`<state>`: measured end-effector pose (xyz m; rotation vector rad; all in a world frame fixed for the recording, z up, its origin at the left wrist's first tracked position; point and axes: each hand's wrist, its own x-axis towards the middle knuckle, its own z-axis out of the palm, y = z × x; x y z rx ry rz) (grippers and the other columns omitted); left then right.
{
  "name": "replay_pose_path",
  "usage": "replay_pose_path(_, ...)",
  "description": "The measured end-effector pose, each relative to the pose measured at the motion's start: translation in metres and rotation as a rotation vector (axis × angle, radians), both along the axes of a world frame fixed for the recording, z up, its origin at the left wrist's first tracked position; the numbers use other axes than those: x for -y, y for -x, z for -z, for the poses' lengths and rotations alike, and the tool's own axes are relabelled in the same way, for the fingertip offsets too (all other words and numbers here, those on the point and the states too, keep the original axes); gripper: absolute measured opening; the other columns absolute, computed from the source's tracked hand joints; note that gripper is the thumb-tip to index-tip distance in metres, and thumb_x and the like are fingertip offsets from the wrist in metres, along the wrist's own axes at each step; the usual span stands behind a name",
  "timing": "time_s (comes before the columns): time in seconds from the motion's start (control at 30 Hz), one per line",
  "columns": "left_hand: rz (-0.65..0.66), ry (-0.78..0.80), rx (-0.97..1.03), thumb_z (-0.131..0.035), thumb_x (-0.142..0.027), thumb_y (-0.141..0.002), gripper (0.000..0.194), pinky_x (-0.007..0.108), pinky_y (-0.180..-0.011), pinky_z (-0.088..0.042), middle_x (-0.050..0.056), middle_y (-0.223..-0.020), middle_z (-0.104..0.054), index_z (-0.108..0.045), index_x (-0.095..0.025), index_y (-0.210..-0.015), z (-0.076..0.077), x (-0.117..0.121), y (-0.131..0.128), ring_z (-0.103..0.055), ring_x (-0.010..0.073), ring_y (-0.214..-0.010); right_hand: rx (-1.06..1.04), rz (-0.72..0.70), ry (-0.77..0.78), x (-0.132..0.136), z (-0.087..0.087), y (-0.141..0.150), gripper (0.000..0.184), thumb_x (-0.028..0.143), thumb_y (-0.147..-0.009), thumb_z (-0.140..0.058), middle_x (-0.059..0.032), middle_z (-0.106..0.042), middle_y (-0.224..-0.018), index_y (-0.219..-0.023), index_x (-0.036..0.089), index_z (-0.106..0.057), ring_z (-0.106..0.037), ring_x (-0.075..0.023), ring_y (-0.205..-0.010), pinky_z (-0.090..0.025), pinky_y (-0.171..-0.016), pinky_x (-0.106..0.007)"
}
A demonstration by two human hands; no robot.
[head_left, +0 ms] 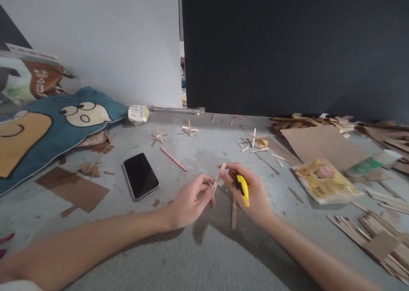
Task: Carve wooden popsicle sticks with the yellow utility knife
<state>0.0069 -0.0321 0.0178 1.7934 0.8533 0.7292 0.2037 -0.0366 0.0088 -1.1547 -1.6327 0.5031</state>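
Note:
A short piece of wooden craft stick (220, 174) is pinched between the thumb and fingers of my left hand (191, 199). My right hand (251, 193) is closed around a yellow box cutter (243, 190), whose blade I cannot make out. The fingertips of that hand meet the upper part of the stick piece. Below my right hand, a longer craft stick (233, 214) lies on the grey table, its far end hidden by the hand.
A phone (140, 176) and a pink pencil (173, 159) lie left of my hands. Small stick assemblies (190, 129) stand farther back. At right are a yellow tissue pack (325, 182), a glue stick (372, 163) and piled sticks (380, 244). A blue cushion (76, 125) sits at left.

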Motion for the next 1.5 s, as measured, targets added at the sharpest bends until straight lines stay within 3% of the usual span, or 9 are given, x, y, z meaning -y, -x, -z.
replay_pose_path(0.2,0.051,0.051,0.068,-0.051,-0.043,-0.105,0.031,0.038,-0.084,-0.053,0.006,-0.087,-0.077,-0.049,-0.02,-0.127,0.004,0.0,-0.001,-0.074,0.0229,-0.087,0.109,0.034,-0.106,0.003,0.0,0.001,0.014,0.031,-0.102,-0.059,0.0034,-0.058,-0.07,-0.107,0.024,-0.07,-0.056,-0.0157,-0.064,-0.044,-0.071,-0.033)
replay_pose_path(0.37,-0.075,0.135,0.16,-0.056,-0.051,-0.103,0.046,0.037,-0.079,-0.054,0.01,-0.09,-0.08,-0.044,-0.018,-0.134,0.007,-0.001,-0.001,-0.073,0.0222,-0.078,0.05,0.261,-0.34,0.009,0.003,-0.009,0.031,0.044,-0.103,-0.051,-0.009,-0.06,-0.108,-0.119,0.025,-0.069,-0.063,-0.0259,-0.099,-0.053,-0.083,-0.043)
replay_pose_path(0.47,-0.104,0.138,0.192,-0.058,-0.052,-0.103,0.051,0.036,-0.078,-0.054,0.011,-0.091,-0.081,-0.043,-0.018,-0.136,0.007,-0.001,-0.001,-0.072,0.0213,-0.078,-0.02,0.12,-0.29,0.017,0.006,-0.013,0.052,0.056,-0.107,-0.031,-0.0029,-0.06,-0.079,-0.123,0.024,-0.068,-0.062,-0.0195,-0.066,-0.053,-0.061,-0.035)
replay_pose_path(0.53,-0.11,0.138,0.214,-0.059,-0.054,-0.102,0.052,0.036,-0.078,-0.053,0.011,-0.091,-0.081,-0.043,-0.018,-0.136,0.007,-0.001,-0.001,-0.072,0.021,-0.077,-0.027,0.012,-0.176,0.024,0.005,-0.012,0.048,0.051,-0.11,-0.03,0.0004,-0.065,-0.069,-0.126,0.024,-0.067,-0.061,-0.0147,-0.051,-0.051,-0.051,-0.029)
replay_pose_path(0.67,-0.094,0.133,0.246,-0.061,-0.058,-0.1,0.058,0.036,-0.077,-0.054,0.013,-0.091,-0.08,-0.041,-0.016,-0.135,0.01,-0.001,0.0,-0.071,0.0208,-0.077,-0.001,-0.066,-0.233,0.032,0.003,-0.002,0.023,0.026,-0.105,-0.052,0.0001,-0.077,-0.078,-0.12,0.024,-0.069,-0.073,-0.0129,-0.06,-0.059,-0.059,-0.024)
replay_pose_path(0.9,-0.08,0.086,0.242,-0.061,-0.059,-0.099,0.057,0.035,-0.078,-0.055,0.011,-0.09,-0.08,-0.042,-0.018,-0.134,0.014,-0.003,0.0,-0.074,0.0217,-0.079,0.055,-0.075,-0.33,0.028,0.003,0.007,0.025,0.012,-0.097,-0.058,-0.0018,-0.079,-0.091,-0.117,0.023,-0.067,-0.075,-0.0121,-0.066,-0.06,-0.061,-0.023)
replay_pose_path(1.17,-0.098,-0.005,0.113,-0.064,-0.036,-0.1,0.04,0.037,-0.086,-0.056,0.007,-0.09,-0.081,-0.046,-0.02,-0.132,0.011,-0.003,0.002,-0.077,0.0225,-0.087,0.148,-0.056,-0.353,0.027,-0.005,0.009,0.027,0.009,-0.096,-0.055,-0.0026,-0.078,-0.087,-0.115,0.023,-0.067,-0.075,-0.0138,-0.066,-0.061,-0.06,-0.025)
replay_pose_path(1.33,-0.092,-0.038,0.077,-0.061,-0.032,-0.099,0.037,0.036,-0.082,-0.056,0.006,-0.086,-0.079,-0.046,-0.02,-0.131,0.009,-0.003,0.002,-0.076,0.0222,-0.084,0.149,-0.082,-0.339,0.026,-0.006,0.008,0.027,0.007,-0.095,-0.055,-0.0021,-0.077,-0.085,-0.114,0.022,-0.067,-0.075,-0.0134,-0.066,-0.06,-0.06,-0.023)
replay_pose_path(1.5,-0.065,0.089,0.144,-0.056,-0.039,-0.102,0.033,0.03,-0.061,-0.053,0.001,-0.082,-0.07,-0.045,-0.021,-0.127,0.014,-0.008,-0.001,-0.065,0.0155,-0.061,0.161,-0.115,-0.278,0.025,0.002,0.01,0.026,0.01,-0.097,-0.055,-0.0022,-0.077,-0.087,-0.117,0.024,-0.065,-0.076,-0.0139,-0.07,-0.061,-0.064,-0.023)
